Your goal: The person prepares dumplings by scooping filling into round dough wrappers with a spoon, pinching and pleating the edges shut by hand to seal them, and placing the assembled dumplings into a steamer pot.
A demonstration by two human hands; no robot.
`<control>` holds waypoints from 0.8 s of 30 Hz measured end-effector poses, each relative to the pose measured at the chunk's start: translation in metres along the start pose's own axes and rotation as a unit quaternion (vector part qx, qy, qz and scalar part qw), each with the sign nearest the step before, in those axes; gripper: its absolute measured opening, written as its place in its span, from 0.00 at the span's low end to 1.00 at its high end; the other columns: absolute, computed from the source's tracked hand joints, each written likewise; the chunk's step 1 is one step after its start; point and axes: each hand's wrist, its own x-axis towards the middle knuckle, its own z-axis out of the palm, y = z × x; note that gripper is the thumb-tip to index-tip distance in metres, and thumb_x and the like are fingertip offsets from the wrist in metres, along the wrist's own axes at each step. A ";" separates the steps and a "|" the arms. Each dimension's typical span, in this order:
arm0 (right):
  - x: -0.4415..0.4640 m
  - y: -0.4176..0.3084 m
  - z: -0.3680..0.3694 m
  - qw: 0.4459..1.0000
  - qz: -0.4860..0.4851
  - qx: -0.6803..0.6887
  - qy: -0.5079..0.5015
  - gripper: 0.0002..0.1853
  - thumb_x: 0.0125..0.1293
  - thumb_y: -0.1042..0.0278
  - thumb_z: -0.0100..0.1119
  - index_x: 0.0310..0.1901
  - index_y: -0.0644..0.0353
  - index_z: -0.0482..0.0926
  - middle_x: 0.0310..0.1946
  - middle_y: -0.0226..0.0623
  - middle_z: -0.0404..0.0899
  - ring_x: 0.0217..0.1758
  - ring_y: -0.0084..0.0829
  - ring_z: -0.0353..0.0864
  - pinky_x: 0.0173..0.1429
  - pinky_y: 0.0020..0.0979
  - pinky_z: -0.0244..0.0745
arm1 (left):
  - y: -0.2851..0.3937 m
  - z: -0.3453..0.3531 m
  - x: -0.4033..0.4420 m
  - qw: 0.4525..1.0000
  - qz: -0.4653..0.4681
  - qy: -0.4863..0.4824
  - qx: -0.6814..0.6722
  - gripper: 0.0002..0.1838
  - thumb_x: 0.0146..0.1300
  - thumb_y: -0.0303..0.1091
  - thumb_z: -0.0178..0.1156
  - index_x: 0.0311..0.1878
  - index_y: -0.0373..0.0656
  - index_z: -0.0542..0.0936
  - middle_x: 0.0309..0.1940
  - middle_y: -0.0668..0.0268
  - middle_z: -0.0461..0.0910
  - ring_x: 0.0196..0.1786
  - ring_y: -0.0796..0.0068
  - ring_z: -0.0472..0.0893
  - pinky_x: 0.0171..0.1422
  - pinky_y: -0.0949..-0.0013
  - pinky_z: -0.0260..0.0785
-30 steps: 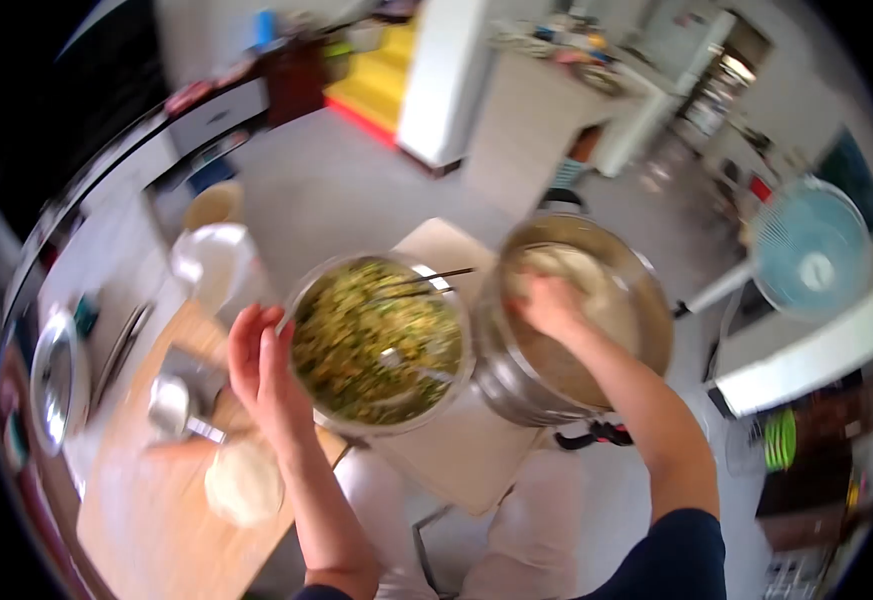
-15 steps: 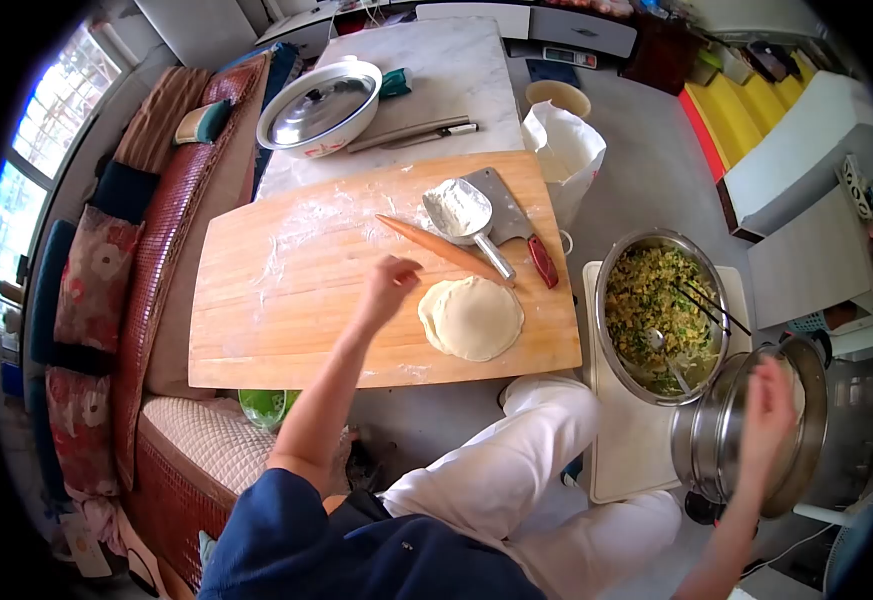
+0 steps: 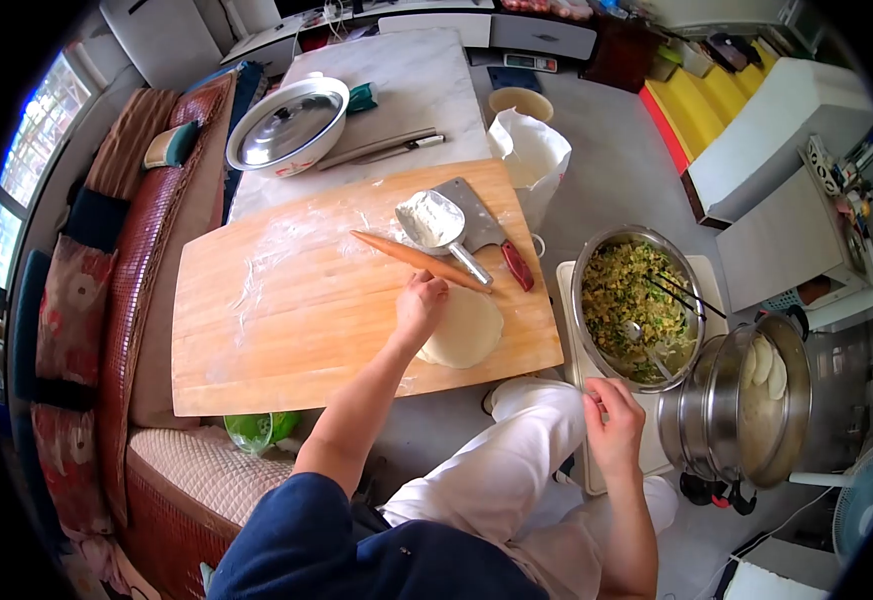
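Observation:
My left hand (image 3: 423, 305) is at the upper left edge of a stack of thin round dough wrappers (image 3: 466, 333), its fingers pinched on the edge of the top one. The fingertips are partly hidden. My right hand (image 3: 613, 425) hangs above my knee, left of the steamer, fingers loosely bent and apart, with nothing visible in them. A tapered wooden rolling pin (image 3: 418, 259) lies just behind the wrappers on the floured wooden board (image 3: 286, 330). Beside the pin are a metal scoop of flour (image 3: 430, 220) and a cleaver (image 3: 517, 266) with a red handle.
To my right stands a steel bowl of chopped green and yellow filling (image 3: 631, 300), with chopsticks and a spoon in it. Near it is a steel steamer (image 3: 746, 400) holding several pale dumplings (image 3: 764, 367). A lidded white basin (image 3: 289, 125) is on the marble table (image 3: 396, 90).
My right hand has come left from over the steamer, uncovering the dumplings inside. My left hand has moved down and right onto the wrapper stack. The view has shifted slightly.

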 end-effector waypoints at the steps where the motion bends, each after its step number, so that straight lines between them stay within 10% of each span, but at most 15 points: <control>1: -0.002 0.004 0.004 1.000 -0.010 0.003 0.006 0.11 0.60 0.78 0.65 0.45 0.64 0.82 0.39 0.40 0.82 0.35 0.39 0.84 0.40 0.35 0.79 | 0.001 -0.002 0.000 1.000 0.010 0.001 0.004 0.05 0.52 0.26 0.64 0.34 0.44 0.84 0.38 0.61 0.80 0.45 0.56 0.80 0.48 0.57 0.74; 16: 0.008 0.026 0.098 0.977 0.059 0.198 -0.051 0.14 0.62 0.72 0.67 0.49 0.65 0.82 0.38 0.40 0.85 0.35 0.29 0.86 0.39 0.28 0.80 | 0.005 -0.013 0.014 0.996 0.069 -0.060 0.019 0.02 0.58 0.30 0.60 0.32 0.44 0.78 0.33 0.59 0.80 0.41 0.52 0.80 0.44 0.54 0.75; 24: 0.019 0.034 0.189 0.724 0.361 0.583 -0.078 0.19 0.73 0.59 0.59 0.59 0.61 0.77 0.48 0.34 0.83 0.48 0.25 0.82 0.52 0.29 0.78 | 0.013 -0.031 0.009 0.972 0.027 -0.179 -0.148 0.03 0.62 0.27 0.61 0.38 0.41 0.79 0.31 0.57 0.82 0.37 0.60 0.83 0.43 0.62 0.74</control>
